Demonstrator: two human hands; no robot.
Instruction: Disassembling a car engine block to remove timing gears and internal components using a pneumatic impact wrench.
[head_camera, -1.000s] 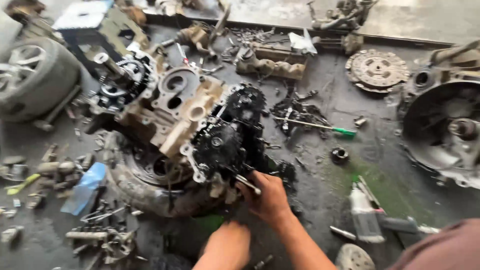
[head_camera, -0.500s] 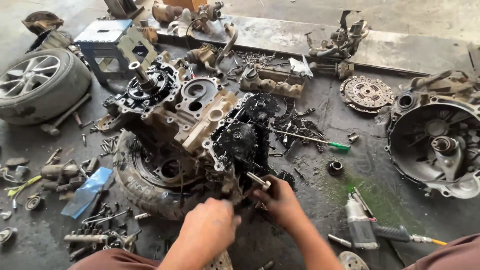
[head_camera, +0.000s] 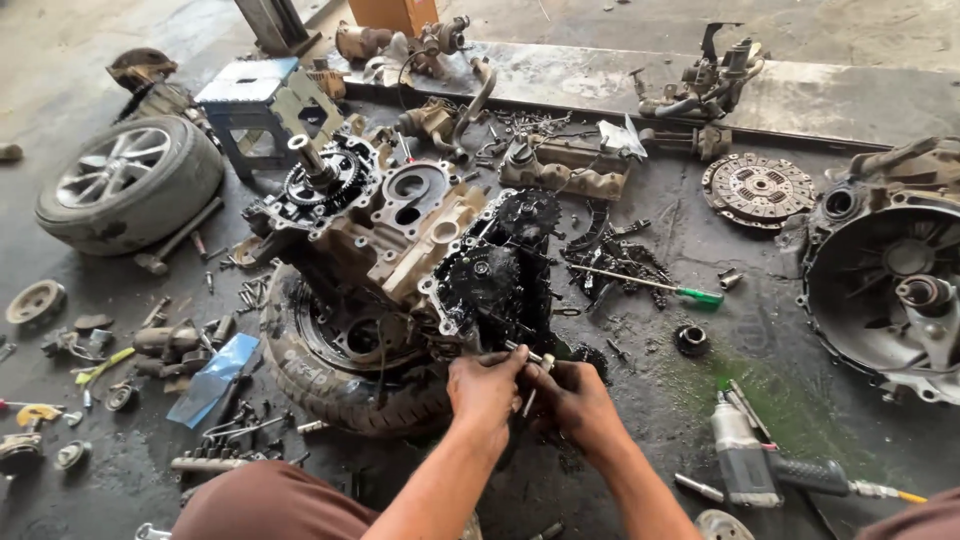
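- Two bare hands close together, low in the middle, right at the near edge of a big greasy engine block (head_camera: 420, 235).
- Left hand (head_camera: 487, 385) curled shut around a small metal tool (head_camera: 530, 355), fingers tight on it.
- Right hand (head_camera: 578, 400) just beside, touching the left one, fingers bent on the same small tool; exact grip too hidden to tell.
- Engine block lying on top of an old black tyre (head_camera: 330, 375) on the dirty floor (head_camera: 620, 470).
- Black oily cover with a gear (head_camera: 490, 280) on the near side of the engine, just above the hands.
- Wheel with a silver rim (head_camera: 125, 180) far off to the left, flat on the floor.
- Small blue and grey stool (head_camera: 262, 100) behind the engine, up at the back.
- Screwdriver with a green handle (head_camera: 655, 285) to the right of the engine, well apart from the hands.
- Round clutch plate (head_camera: 758, 188) farther right, near a big grey gearbox housing (head_camera: 895, 275).
- Grey power tool (head_camera: 745, 455) on the floor, near the right arm.
- Lots of bolts and little metal bits (head_camera: 235, 435) scattered on the left.
- Brown trouser knee (head_camera: 270, 505) at the bottom.
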